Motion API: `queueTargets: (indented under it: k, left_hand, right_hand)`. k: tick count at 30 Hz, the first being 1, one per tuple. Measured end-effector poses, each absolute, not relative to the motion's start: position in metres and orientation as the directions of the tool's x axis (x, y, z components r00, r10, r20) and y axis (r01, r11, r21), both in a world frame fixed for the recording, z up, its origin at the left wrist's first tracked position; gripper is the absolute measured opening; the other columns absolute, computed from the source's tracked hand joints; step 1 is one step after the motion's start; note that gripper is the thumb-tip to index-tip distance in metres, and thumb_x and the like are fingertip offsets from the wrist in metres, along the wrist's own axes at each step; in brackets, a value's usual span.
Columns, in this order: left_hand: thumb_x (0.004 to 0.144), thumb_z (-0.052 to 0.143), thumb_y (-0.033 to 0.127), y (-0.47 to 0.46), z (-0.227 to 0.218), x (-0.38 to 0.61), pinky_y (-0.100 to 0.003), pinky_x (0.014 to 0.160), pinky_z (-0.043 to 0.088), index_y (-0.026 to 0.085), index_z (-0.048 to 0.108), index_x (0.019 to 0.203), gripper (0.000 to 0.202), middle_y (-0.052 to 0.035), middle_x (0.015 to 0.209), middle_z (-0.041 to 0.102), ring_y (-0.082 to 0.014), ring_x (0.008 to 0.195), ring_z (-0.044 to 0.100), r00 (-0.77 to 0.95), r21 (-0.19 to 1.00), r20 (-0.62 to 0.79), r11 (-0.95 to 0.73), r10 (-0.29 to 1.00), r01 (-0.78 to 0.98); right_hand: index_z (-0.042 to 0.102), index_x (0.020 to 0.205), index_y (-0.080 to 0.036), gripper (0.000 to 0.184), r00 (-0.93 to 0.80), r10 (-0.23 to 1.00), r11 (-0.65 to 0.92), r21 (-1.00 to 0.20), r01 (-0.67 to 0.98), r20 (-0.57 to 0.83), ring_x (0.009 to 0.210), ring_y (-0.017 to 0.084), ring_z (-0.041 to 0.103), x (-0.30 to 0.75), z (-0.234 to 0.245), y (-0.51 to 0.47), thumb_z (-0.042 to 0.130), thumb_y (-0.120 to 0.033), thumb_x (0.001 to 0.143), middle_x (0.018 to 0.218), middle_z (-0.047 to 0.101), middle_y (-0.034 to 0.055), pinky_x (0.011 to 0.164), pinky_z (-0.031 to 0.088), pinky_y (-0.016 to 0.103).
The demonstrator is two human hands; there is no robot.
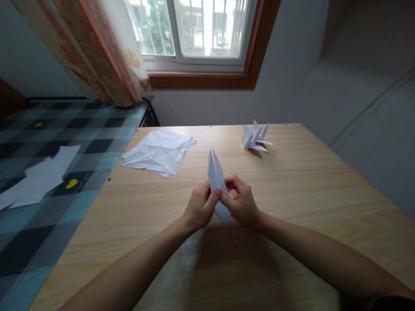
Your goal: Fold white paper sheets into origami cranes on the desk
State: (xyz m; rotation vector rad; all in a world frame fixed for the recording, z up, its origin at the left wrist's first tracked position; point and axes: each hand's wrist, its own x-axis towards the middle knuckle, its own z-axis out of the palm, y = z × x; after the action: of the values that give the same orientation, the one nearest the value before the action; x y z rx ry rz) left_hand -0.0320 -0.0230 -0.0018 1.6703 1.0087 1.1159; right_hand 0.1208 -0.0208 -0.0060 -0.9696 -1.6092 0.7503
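Observation:
Between my two hands is a folded sheet of white paper, a narrow diamond shape with two pointed flaps at its far end, split by a slit. My left hand pinches its left edge, thumb on top. From the other side my right hand grips it, with the thumb pressed on the paper near the left thumb. The paper's lower tip shows below the thumbs. Some fingertips are hidden behind the paper. Both hands are above the wooden table.
A stack of creased white paper sheets lies at the table's far left. Folded paper pieces with pointed tips stand at the far right. On the checked bed cover to the left lie more white papers. A window is behind the table.

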Motion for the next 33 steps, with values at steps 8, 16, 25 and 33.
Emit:
queueTargets:
  k: [8, 16, 25, 33]
  left_hand:
    - [0.078, 0.073, 0.044, -0.011, -0.013, -0.032, -0.031, 0.077, 0.052, 0.015, 0.062, 0.101, 0.039, -0.0057, 0.090, 0.070, -0.0191, 0.081, 0.065, 0.194, 0.970, 0.100, -0.053, 0.976, -0.236]
    - [0.070, 0.081, 0.042, -0.010, -0.006, -0.034, -0.032, 0.073, 0.052, 0.012, 0.069, 0.085, 0.035, -0.0057, 0.083, 0.071, -0.0186, 0.075, 0.064, 0.175, 0.954, 0.020, 0.034, 0.984, -0.299]
    - [0.070, 0.081, 0.038, -0.009, -0.007, -0.033, -0.032, 0.077, 0.052, 0.014, 0.071, 0.088, 0.032, -0.0047, 0.084, 0.073, -0.0198, 0.080, 0.067, 0.210, 0.969, 0.027, 0.026, 0.977, -0.246]
    - [0.066, 0.083, 0.038, -0.006, -0.006, -0.035, -0.022, 0.059, 0.045, 0.016, 0.062, 0.073, 0.031, 0.0011, 0.067, 0.068, -0.0110, 0.059, 0.060, 0.043, 0.977, 0.035, -0.025, 0.998, -0.212]
  right_hand:
    - [0.065, 0.100, -0.021, 0.022, -0.084, 0.934, 0.354, -0.932, 0.079, 0.348, 0.069, 0.015, 0.061, 0.120, -0.009, -0.018, 0.071, -0.032, 0.082, 0.080, 0.068, 0.0014, 0.065, 0.051, 0.029]
    - [0.065, 0.079, -0.019, 0.021, -0.091, 0.962, 0.263, -0.964, 0.037, 0.259, 0.057, 0.013, 0.055, 0.121, -0.006, -0.017, 0.067, -0.039, 0.085, 0.067, 0.063, -0.0006, 0.054, 0.045, 0.025]
    - [0.061, 0.090, -0.021, 0.027, -0.085, 0.976, 0.192, -0.975, -0.116, 0.202, 0.062, 0.013, 0.058, 0.121, -0.016, -0.006, 0.076, -0.040, 0.076, 0.073, 0.064, -0.0016, 0.056, 0.049, 0.024]
    - [0.057, 0.092, -0.021, 0.031, -0.150, 0.980, 0.103, -0.980, -0.169, 0.129, 0.054, 0.010, 0.056, 0.122, -0.013, -0.003, 0.076, -0.036, 0.073, 0.062, 0.058, -0.0068, 0.051, 0.046, 0.022]
